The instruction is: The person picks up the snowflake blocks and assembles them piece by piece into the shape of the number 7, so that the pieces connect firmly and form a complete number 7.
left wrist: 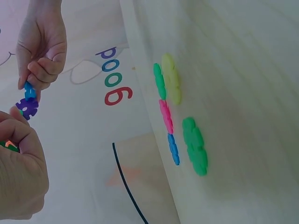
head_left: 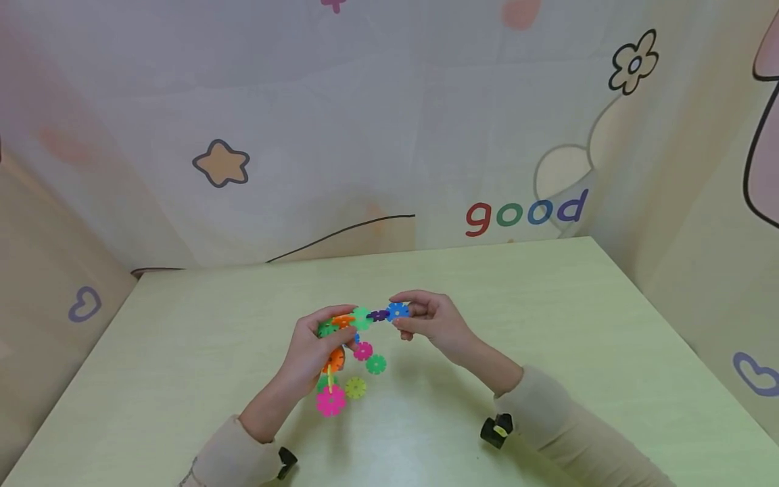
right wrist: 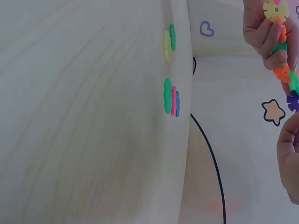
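My left hand [head_left: 304, 355] holds a chain of interlocked plastic snowflake discs, thumb on the front. The chain's lower end hangs beside the palm, with an orange disc [head_left: 334, 360], an edge-on yellow disc [right wrist: 276, 10] and a pink disc [head_left: 331, 401]. From its upper end a light green disc [head_left: 361, 318] and a purple disc [head_left: 379, 316] reach toward my right hand [head_left: 443, 326]. Between thumb and fingertips, the right hand pinches a blue disc [head_left: 397, 312], which meets the purple one. My left fingers partly hide the chain's middle.
Loose discs lie flat on the pale table [head_left: 517, 304] below the hands: a pink disc [head_left: 363, 351], a green disc [head_left: 376, 364], a yellow disc [head_left: 356, 388], a blue disc [left wrist: 173, 149] and another green one. A printed cloth backdrop [head_left: 341, 169] stands behind the table.
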Tool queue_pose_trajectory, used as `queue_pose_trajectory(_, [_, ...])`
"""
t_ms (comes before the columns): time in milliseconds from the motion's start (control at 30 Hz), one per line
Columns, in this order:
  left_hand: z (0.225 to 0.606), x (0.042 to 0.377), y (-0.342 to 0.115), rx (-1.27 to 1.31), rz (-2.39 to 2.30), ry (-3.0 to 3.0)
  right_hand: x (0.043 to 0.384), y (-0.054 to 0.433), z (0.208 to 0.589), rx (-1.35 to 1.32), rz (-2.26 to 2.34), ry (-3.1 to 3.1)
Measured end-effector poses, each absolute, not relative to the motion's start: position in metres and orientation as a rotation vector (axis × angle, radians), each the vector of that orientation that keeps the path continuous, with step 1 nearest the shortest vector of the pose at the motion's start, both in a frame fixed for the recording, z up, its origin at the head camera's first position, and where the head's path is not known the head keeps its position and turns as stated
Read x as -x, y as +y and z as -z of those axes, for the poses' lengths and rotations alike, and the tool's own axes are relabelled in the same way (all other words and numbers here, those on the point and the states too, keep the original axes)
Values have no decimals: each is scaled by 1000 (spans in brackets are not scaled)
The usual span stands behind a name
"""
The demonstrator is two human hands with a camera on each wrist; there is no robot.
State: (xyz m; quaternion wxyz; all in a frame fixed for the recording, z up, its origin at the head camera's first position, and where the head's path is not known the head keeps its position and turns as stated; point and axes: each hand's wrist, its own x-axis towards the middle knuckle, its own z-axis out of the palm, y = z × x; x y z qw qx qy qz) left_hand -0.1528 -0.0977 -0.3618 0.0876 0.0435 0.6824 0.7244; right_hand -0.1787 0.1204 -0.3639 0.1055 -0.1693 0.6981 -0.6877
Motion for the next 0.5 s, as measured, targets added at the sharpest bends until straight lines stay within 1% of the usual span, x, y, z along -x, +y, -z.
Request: queue_pose_trajectory(500, [358,152,-102,-145,-2170,2076,172,108,369,515,2066,2093])
